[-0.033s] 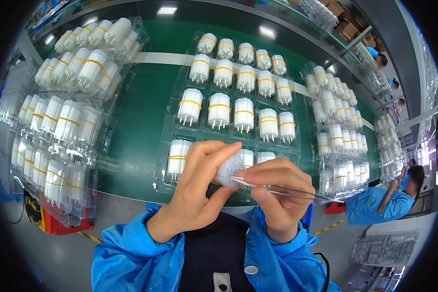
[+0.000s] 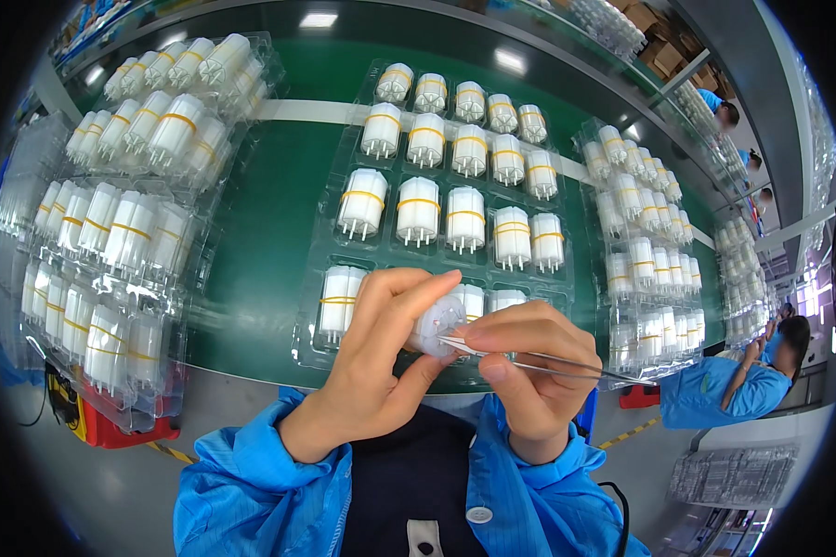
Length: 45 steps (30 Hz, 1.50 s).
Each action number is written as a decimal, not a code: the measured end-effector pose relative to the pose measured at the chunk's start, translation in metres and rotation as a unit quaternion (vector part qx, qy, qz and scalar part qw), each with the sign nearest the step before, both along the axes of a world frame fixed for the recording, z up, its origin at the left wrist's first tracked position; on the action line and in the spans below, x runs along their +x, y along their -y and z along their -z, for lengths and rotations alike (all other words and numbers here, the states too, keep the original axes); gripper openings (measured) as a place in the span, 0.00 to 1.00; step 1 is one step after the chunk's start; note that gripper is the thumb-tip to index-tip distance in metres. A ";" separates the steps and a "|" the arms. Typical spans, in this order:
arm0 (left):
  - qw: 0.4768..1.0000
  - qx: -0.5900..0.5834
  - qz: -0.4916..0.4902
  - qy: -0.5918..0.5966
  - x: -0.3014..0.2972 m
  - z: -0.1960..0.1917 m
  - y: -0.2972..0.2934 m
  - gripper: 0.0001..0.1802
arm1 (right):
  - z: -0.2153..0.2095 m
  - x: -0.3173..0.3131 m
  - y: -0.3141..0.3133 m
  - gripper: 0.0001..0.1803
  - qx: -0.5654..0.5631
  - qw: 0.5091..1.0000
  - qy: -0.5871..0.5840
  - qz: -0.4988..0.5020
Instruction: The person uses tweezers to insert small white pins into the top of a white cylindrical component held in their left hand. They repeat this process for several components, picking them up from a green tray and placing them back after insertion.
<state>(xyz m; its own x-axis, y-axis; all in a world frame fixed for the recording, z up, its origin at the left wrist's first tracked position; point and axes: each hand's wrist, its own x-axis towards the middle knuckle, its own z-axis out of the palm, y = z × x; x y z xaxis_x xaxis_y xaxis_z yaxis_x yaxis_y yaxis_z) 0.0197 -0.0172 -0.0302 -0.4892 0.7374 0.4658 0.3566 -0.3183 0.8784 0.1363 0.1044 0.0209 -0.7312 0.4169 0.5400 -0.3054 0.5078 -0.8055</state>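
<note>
Head-worn fisheye, facing down, close above hands (image 2: 370, 364).

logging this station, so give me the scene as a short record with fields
left hand: holds a pale round piece
right hand: holds metal tweezers, tips at the piece's face, contact unclear
middle tray: clear, with rows of white parts bound by yellow bands
left trays: clear, similar parts
right trays: clear, similar parts
surface: green tabletop
background: person in blue, right side
</note>
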 end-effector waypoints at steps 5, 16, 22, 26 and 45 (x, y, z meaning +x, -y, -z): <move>1.000 0.008 0.010 -0.005 -0.001 0.001 0.000 0.38 | 0.001 0.000 -0.004 0.10 -0.018 1.000 -0.008 -0.018; 1.000 0.010 0.013 -0.025 -0.002 -0.004 -0.001 0.40 | 0.000 -0.002 -0.008 0.09 0.046 0.998 -0.014 -0.033; 0.997 0.001 -0.010 -0.083 -0.005 0.000 -0.001 0.41 | -0.010 -0.006 -0.005 0.09 0.141 0.989 0.011 -0.035; 0.999 0.019 -0.011 -0.048 -0.003 -0.001 -0.003 0.40 | -0.005 -0.004 -0.010 0.09 0.053 0.998 -0.001 -0.042; 0.992 0.020 -0.067 -0.109 -0.003 0.003 -0.006 0.38 | 0.009 -0.004 -0.007 0.06 -0.083 0.996 -0.021 -0.028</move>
<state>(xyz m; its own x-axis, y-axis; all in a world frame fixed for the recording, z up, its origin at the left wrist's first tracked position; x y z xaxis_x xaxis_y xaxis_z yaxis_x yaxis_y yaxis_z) 0.0171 -0.0111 -0.0334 -0.4659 0.6515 0.5988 0.5781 -0.2882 0.7634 0.1319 0.1110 0.0116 -0.7339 0.4619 0.4981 -0.3650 0.3503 -0.8626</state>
